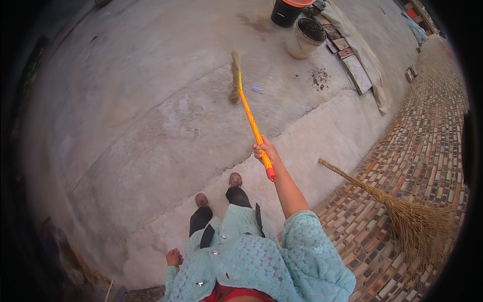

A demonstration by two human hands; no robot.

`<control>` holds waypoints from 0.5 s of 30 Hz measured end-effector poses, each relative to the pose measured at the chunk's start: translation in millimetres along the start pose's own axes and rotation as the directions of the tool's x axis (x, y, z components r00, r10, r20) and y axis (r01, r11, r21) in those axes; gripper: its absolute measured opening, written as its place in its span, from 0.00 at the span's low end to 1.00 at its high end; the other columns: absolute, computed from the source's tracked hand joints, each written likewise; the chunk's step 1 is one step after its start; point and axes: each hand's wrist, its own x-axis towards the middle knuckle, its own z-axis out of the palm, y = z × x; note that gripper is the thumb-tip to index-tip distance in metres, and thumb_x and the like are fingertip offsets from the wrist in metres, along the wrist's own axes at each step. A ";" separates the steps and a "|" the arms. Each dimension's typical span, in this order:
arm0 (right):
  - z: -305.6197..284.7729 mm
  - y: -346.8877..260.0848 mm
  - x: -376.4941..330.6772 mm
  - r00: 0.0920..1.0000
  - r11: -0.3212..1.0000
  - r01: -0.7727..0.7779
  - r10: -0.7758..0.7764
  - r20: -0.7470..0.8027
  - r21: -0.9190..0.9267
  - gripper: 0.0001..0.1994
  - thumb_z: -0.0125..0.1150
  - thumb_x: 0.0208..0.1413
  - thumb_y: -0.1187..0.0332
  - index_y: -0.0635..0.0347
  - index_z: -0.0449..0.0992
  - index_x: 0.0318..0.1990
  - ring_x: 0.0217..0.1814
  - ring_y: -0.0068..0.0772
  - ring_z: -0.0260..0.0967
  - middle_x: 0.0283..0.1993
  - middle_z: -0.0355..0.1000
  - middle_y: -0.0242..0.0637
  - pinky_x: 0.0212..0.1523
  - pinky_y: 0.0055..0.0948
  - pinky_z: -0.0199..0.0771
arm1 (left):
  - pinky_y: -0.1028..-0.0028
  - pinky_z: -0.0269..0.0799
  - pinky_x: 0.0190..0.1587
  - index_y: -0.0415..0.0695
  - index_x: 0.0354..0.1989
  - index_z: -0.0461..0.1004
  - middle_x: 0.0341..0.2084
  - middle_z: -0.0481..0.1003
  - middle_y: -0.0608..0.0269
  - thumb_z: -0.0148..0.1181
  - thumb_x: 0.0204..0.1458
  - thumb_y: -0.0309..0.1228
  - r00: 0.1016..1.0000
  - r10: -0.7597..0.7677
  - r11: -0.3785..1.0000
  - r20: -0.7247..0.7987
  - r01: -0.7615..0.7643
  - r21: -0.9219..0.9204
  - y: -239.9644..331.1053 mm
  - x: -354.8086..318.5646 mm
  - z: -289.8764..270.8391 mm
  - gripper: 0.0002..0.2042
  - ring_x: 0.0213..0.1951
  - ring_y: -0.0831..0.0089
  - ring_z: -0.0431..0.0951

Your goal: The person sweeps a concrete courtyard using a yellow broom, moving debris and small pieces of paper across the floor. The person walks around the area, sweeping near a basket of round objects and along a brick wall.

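Observation:
My right hand (266, 149) is wrapped round the lower part of an orange-and-yellow broom handle, just above its red end cap. The broom (250, 118) points away from me over the concrete, and its pale bristle head (235, 78) is at the far end. A small crumpled blue-and-white scrap (257, 89) lies to the right of the bristles. Down by my left side hangs my left hand (174, 257), fingers curled in with nothing visible in them.
On the brick paving (370, 234) at right lies a twig broom (397, 209). Beyond stand a dirty white bucket (300, 48) holding dark material and a black bucket (284, 16). Dark crumbs (319, 78) speckle the concrete near some boards (356, 73) and a pale sheet (370, 65).

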 end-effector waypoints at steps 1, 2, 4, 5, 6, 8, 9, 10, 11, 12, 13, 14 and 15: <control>-8.9 -1.5 14.1 0.998 0.999 -0.008 0.004 -0.070 -0.051 0.33 0.44 0.40 0.83 0.44 0.46 0.56 0.16 0.17 0.54 0.28 0.59 0.41 0.15 0.15 0.57 | 0.75 0.63 0.11 0.41 0.43 0.64 0.16 0.68 0.61 0.48 0.46 0.30 1.000 -0.006 1.000 -0.016 0.006 -0.001 -5.4 -6.0 -0.1 0.14 0.11 0.73 0.67; -20.3 -7.9 24.4 0.997 1.000 0.003 -0.005 -0.080 -0.015 0.30 0.44 0.40 0.84 0.47 0.48 0.53 0.16 0.18 0.54 0.28 0.59 0.41 0.14 0.15 0.57 | 0.75 0.64 0.11 0.40 0.43 0.64 0.16 0.68 0.60 0.48 0.46 0.30 1.000 0.007 1.000 -0.020 -0.007 -0.016 -8.0 -8.2 0.5 0.14 0.11 0.73 0.67; -46.2 -19.0 35.1 0.990 0.997 0.025 -0.014 -0.143 0.072 0.29 0.43 0.41 0.83 0.47 0.47 0.52 0.16 0.19 0.55 0.26 0.59 0.40 0.13 0.16 0.58 | 0.74 0.66 0.11 0.40 0.43 0.64 0.17 0.67 0.60 0.47 0.46 0.30 0.999 0.026 0.998 -0.035 -0.027 -0.050 -11.6 -10.9 1.5 0.15 0.11 0.74 0.67; -52.8 -24.4 37.1 0.980 0.993 0.044 -0.021 -0.196 0.114 0.31 0.43 0.41 0.83 0.45 0.45 0.54 0.16 0.20 0.56 0.25 0.59 0.39 0.13 0.18 0.58 | 0.74 0.66 0.11 0.39 0.43 0.64 0.17 0.67 0.60 0.47 0.46 0.29 0.999 0.025 0.996 -0.033 -0.028 -0.084 -11.8 -12.5 3.5 0.15 0.11 0.74 0.67; -56.0 -27.8 35.9 0.979 0.997 0.061 -0.051 -0.199 0.044 0.31 0.43 0.42 0.83 0.45 0.45 0.54 0.16 0.19 0.55 0.24 0.59 0.38 0.13 0.17 0.58 | 0.74 0.67 0.11 0.39 0.43 0.63 0.17 0.67 0.60 0.47 0.46 0.29 0.999 0.025 0.993 -0.027 -0.028 -0.117 -10.2 -14.0 5.5 0.15 0.11 0.74 0.67; -56.8 -34.5 30.1 0.972 0.990 0.107 -0.124 -0.200 -0.096 0.30 0.43 0.42 0.82 0.46 0.45 0.54 0.16 0.18 0.55 0.24 0.58 0.36 0.13 0.16 0.58 | 0.73 0.69 0.11 0.38 0.44 0.63 0.18 0.67 0.59 0.47 0.45 0.28 0.999 0.030 0.986 -0.013 -0.031 -0.162 -11.1 -12.1 7.8 0.15 0.11 0.73 0.67; -51.5 -36.9 23.6 0.969 0.987 0.128 -0.145 -0.200 -0.098 0.30 0.43 0.42 0.82 0.46 0.46 0.54 0.16 0.17 0.54 0.24 0.58 0.35 0.13 0.15 0.57 | 0.73 0.69 0.11 0.38 0.44 0.63 0.18 0.67 0.59 0.47 0.45 0.28 1.000 0.030 0.983 -0.009 -0.031 -0.182 -14.4 -8.2 10.6 0.15 0.11 0.73 0.67; -48.2 -36.8 11.8 0.964 0.983 0.152 -0.169 -0.203 -0.098 0.30 0.43 0.42 0.82 0.46 0.46 0.54 0.16 0.17 0.54 0.24 0.58 0.34 0.13 0.15 0.57 | 0.73 0.68 0.11 0.38 0.44 0.63 0.18 0.67 0.59 0.47 0.45 0.28 0.999 0.033 0.980 -0.003 -0.033 -0.198 -16.7 -3.7 12.5 0.16 0.11 0.74 0.67; -41.4 -37.4 -3.7 0.958 0.978 0.182 -0.200 -0.207 -0.104 0.29 0.43 0.42 0.82 0.46 0.46 0.53 0.16 0.16 0.53 0.23 0.58 0.33 0.13 0.14 0.57 | 0.74 0.68 0.11 0.38 0.44 0.63 0.18 0.67 0.59 0.47 0.45 0.28 0.999 0.039 0.976 0.009 -0.036 -0.215 -18.1 1.8 15.7 0.16 0.11 0.74 0.67; -32.5 -35.2 -19.9 0.957 0.974 0.190 -0.212 -0.199 -0.122 0.29 0.43 0.42 0.82 0.46 0.46 0.53 0.16 0.16 0.53 0.23 0.57 0.33 0.13 0.14 0.56 | 0.74 0.68 0.11 0.38 0.44 0.63 0.18 0.67 0.59 0.47 0.45 0.28 0.998 0.051 0.973 0.025 -0.044 -0.227 -17.7 6.6 18.1 0.16 0.11 0.74 0.67; -23.1 -31.1 -38.3 0.955 0.970 0.199 -0.224 -0.193 -0.140 0.29 0.43 0.43 0.82 0.46 0.47 0.53 0.16 0.16 0.53 0.23 0.57 0.33 0.13 0.14 0.56 | 0.74 0.67 0.10 0.38 0.44 0.63 0.18 0.67 0.59 0.47 0.46 0.28 0.997 0.063 0.970 0.041 -0.052 -0.238 -16.6 12.1 20.0 0.15 0.10 0.74 0.67; -12.0 -25.8 -56.6 0.957 0.966 0.199 -0.228 -0.182 -0.163 0.29 0.43 0.43 0.82 0.47 0.47 0.53 0.16 0.16 0.52 0.23 0.57 0.32 0.13 0.14 0.56 | 0.74 0.67 0.10 0.38 0.44 0.63 0.18 0.67 0.59 0.48 0.46 0.28 0.996 0.070 0.965 0.052 -0.054 -0.258 -16.9 13.4 22.9 0.15 0.10 0.74 0.67; -1.9 -18.8 -74.5 0.957 0.970 0.186 -0.215 -0.193 -0.156 0.27 0.44 0.42 0.82 0.46 0.49 0.51 0.15 0.15 0.52 0.23 0.57 0.32 0.13 0.13 0.56 | 0.75 0.66 0.10 0.38 0.43 0.64 0.18 0.67 0.59 0.48 0.46 0.28 0.995 0.074 0.962 0.060 -0.056 -0.269 -14.5 14.6 26.6 0.15 0.10 0.74 0.67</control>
